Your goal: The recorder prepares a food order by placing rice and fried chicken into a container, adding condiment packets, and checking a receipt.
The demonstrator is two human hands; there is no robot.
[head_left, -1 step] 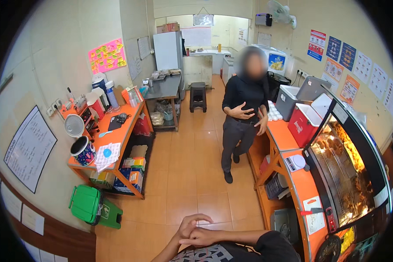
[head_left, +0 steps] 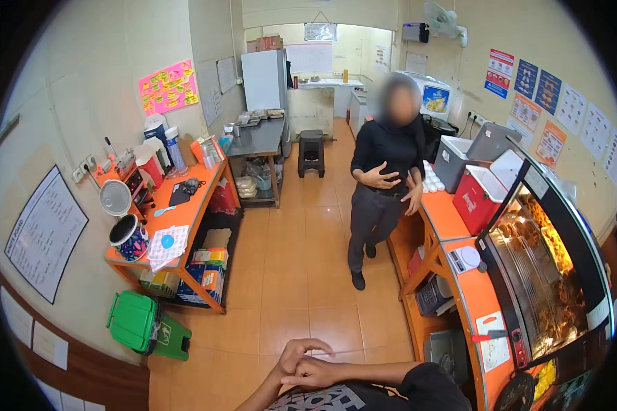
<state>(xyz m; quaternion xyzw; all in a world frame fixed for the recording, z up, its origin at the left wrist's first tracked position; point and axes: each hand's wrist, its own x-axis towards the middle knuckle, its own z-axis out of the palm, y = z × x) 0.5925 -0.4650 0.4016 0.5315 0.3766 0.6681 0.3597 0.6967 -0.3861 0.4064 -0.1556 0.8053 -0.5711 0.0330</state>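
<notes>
In front of my chest, at the lower middle of the view, my two hands are brought together. My left hand [head_left: 300, 351] lies on the far side, its fingers loosely curved and stretched toward the right. Against its palm and wrist rests my right hand [head_left: 312, 372], fingers curled in, with the thumb side toward my left wrist. Some fingers are hidden where the hands meet. No object shows in either hand. Across the floor stands a person [head_left: 391, 157] in dark clothes and a head covering, both hands held at the waist.
Left: an orange table [head_left: 195, 198] with a patterned pot [head_left: 131, 241], above a green bin [head_left: 134, 322]. Right: an orange counter [head_left: 476, 284] bearing a red cool box [head_left: 474, 198], a scale [head_left: 465, 259], a white cutting board [head_left: 492, 349] and a lit glass food warmer [head_left: 541, 267]. A dark stool [head_left: 311, 152] stands farther back.
</notes>
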